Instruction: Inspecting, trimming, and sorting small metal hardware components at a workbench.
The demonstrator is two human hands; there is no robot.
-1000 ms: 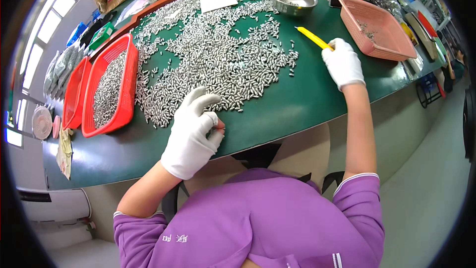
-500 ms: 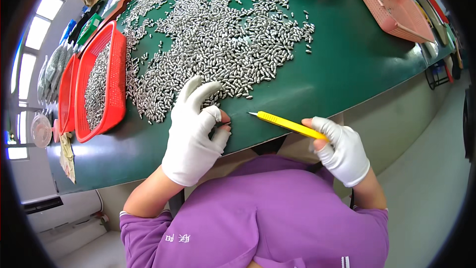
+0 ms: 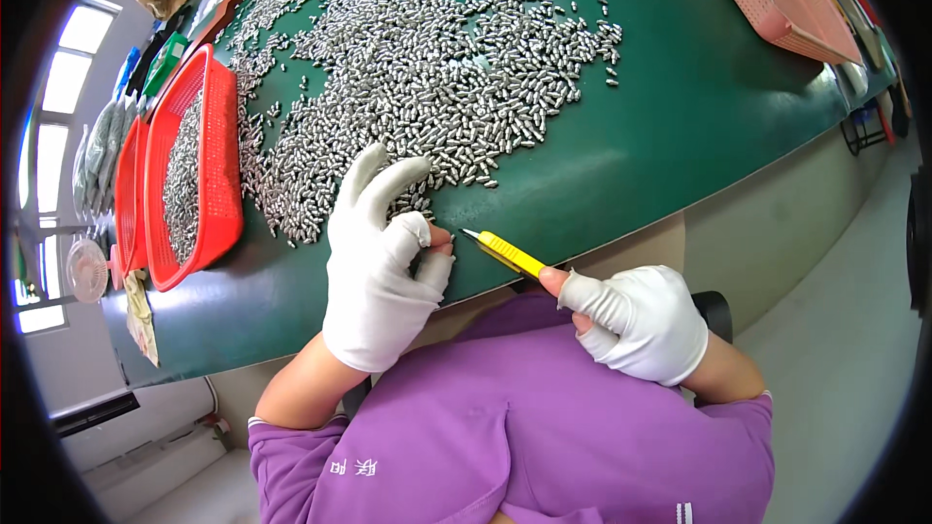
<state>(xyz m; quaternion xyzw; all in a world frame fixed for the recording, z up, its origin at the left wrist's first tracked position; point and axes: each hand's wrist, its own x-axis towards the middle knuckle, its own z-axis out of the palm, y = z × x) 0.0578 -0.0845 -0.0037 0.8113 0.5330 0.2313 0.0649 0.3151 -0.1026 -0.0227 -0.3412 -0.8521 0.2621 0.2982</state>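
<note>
My left hand (image 3: 377, 281), in a white glove with bare thumb and index tips, hovers by the near edge of the pile. Those two tips are pinched together; whatever lies between them is too small to make out. The other fingers stretch toward the small silver metal parts (image 3: 427, 97) spread over the table. In my gloved right hand (image 3: 646, 322) is a yellow utility knife (image 3: 512, 252), held by its rear end. Its blade points left and up, close to the left fingertips but apart from them.
The green table (image 3: 660, 126) ends just in front of my body. At the left stands a red plastic basket (image 3: 223, 170) with more metal parts in it, beside a second red basket (image 3: 129, 199). A pink basket (image 3: 777, 34) sits at the far right.
My right hand has moved left and slightly down, bringing the knife's blade nearer to the left fingertips. More of the knife's handle is now covered by the hand. The left hand keeps its pinch.
</note>
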